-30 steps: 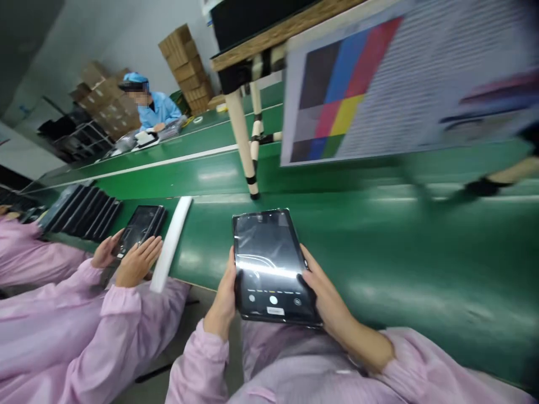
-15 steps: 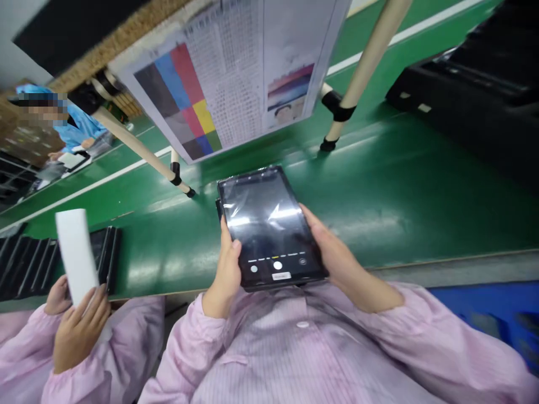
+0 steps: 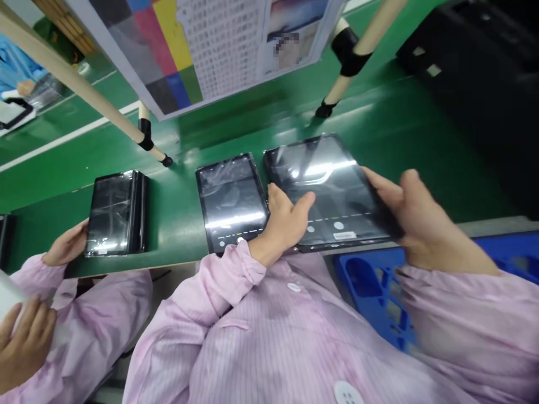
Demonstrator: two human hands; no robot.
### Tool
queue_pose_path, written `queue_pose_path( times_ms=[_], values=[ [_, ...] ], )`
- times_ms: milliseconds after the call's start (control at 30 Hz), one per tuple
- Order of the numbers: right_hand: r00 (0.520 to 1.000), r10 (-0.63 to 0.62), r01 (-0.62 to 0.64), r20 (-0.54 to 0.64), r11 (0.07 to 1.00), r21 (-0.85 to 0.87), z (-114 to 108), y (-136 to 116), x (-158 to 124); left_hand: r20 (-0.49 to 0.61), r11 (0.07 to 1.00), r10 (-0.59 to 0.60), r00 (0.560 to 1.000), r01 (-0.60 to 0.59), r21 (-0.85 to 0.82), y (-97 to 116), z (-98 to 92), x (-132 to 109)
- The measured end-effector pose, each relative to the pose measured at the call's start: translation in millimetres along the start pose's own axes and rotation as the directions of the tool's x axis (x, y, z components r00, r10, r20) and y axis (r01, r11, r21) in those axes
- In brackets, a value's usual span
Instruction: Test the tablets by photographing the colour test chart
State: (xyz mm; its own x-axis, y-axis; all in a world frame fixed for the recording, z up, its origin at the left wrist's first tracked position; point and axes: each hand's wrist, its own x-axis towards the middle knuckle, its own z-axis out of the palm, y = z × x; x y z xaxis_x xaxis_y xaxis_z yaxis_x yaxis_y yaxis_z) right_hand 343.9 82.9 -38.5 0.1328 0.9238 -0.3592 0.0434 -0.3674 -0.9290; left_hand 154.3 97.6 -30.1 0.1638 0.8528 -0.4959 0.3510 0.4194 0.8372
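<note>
Tilted slightly over the green bench's front edge is a tablet [image 3: 324,185] in glossy film, its lit screen showing camera controls and a small white label. My left hand [image 3: 288,219] grips its left edge, thumb resting on the screen. At the right edge, my right hand [image 3: 425,224] holds the same tablet with the fingers against its side and partly hidden, the thumb raised off the glass. A second tablet [image 3: 229,193], also filmed and lit with camera controls, lies flat on the bench just left of my left hand.
A printed chart [image 3: 227,50] hangs above the bench on a pipe stand [image 3: 345,73]. To the left, a co-worker's hand [image 3: 69,244] touches upright tablets [image 3: 113,210]. Black cases [image 3: 475,101] stand at right; a blue plastic crate [image 3: 370,280] sits below the edge.
The held tablet has moved right, and a second tablet now lies on the bench to its left. My view has shifted. The co-worker's white piece has dropped lower left.
</note>
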Motion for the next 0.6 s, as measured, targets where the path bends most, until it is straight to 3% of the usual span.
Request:
queue_pose_path(
  times_ms=[133, 267, 433, 600],
  values=[
    [0.985, 0.149, -0.166, 0.082, 0.950, 0.265, -7, -3, 7, -0.078, 1.000, 0.025, 0.997, -0.024, 0.014, 7, 2.9, 4],
    [0.976, 0.166, -0.202, 0.141, 0.933, 0.297, -14, -12, 8, -0.043, 1.000, -0.015, 0.999, 0.014, -0.028, 19, -2.4, 1],
    [0.981, 0.176, -0.191, 0.082, 0.949, 0.249, -14, -12, 12, 0.024, 0.997, -0.056, 0.998, 0.057, -0.060, 38, -13.3, -5],
    [0.978, 0.163, -0.199, 0.133, 0.922, 0.331, -7, -22, 4, -0.036, 0.989, 0.077, 0.996, -0.072, 0.126, 39, -9.5, -8]
  ],
)
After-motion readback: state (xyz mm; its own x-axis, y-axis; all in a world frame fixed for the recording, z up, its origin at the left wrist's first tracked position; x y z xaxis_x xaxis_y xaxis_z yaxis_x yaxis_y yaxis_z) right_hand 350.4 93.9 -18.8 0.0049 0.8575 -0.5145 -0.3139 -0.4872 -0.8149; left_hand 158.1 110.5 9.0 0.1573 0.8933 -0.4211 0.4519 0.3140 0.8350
